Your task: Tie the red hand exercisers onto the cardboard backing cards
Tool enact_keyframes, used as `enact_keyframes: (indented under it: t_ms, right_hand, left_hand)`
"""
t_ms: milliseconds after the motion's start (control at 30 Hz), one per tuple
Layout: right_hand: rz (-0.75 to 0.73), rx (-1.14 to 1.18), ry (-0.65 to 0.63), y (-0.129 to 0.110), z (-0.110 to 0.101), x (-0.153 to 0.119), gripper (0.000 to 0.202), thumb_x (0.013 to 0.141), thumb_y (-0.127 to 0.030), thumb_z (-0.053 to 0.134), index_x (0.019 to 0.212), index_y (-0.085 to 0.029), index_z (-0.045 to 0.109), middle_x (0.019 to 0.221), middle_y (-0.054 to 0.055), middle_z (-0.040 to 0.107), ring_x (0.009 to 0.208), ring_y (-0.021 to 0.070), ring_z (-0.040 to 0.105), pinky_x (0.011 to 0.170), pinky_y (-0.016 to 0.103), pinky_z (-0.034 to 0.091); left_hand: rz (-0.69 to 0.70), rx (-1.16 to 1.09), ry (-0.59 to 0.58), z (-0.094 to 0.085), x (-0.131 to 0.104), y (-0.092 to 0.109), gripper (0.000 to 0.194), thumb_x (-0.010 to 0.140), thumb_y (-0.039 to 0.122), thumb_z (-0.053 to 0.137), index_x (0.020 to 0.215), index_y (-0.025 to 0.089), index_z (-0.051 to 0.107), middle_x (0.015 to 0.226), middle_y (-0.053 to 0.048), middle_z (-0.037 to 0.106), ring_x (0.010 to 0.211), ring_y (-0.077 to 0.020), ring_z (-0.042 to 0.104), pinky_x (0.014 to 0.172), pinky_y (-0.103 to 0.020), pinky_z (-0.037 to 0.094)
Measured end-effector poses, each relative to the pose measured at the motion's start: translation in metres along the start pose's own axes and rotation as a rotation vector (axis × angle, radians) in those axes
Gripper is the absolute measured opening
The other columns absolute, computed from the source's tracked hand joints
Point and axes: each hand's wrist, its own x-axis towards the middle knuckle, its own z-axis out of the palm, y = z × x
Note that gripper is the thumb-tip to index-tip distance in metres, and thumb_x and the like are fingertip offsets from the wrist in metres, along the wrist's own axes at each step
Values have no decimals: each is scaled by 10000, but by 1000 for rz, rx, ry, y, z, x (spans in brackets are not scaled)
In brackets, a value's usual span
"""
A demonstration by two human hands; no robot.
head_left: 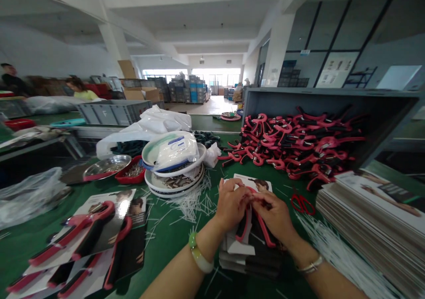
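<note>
Pink-and-black pliers (266, 232) lie at the lower centre of the frame, on a printed card (241, 247), with their handles pointing to the bottom edge. Left hand (232, 205) and right hand (275, 214) meet at the upper part of the tool, both nearly closed, the fingers curled on it; whether they also pinch a thin tie, I cannot tell. To do this well, I think one hand should keep the tool flat against the card, while the other works with fingertips only, so the card does not bend. Loose white ties (194, 203) lie left of the hands, red scissors (303, 204) to the right. Farther, at upper right, more pliers (282, 139) spill from a grey crate (332, 93) on the worktop (159, 254).
</note>
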Motion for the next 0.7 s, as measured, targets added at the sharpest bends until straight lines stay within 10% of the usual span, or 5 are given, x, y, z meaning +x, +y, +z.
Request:
enact_keyframes:
  t_ms: [367,567,700]
  right_hand:
    - [-207,-442,-200,1,-1,21,172,819,-269,521,736,-227,665,762,40,663,763,188,616,672,277,461]
    - [-286,-305,32,5,0,16,201,876,-297,483,790,-202,638,786,45,657,808,190,611,727,308,479]
    - [-485,-419,-23,-6,-6,9,195,880,-209,473,806,-188,651,827,65,664,852,203,586,817,358,457]
  left_hand:
    - [225,9,238,-22,-5,25,236,865,242,428,844,232,663,907,-52,575,915,-195,525,1076,-476,232]
    - [-89,-79,-199,-22,-10,8,380,734,360,621,1099,257,603,1123,-73,597,1050,-271,526,920,-430,431]
    - [-252,-5,-167,-6,-22,9,372,776,333,556,1141,275,602,1209,-75,579,1105,-302,507,951,-460,407]
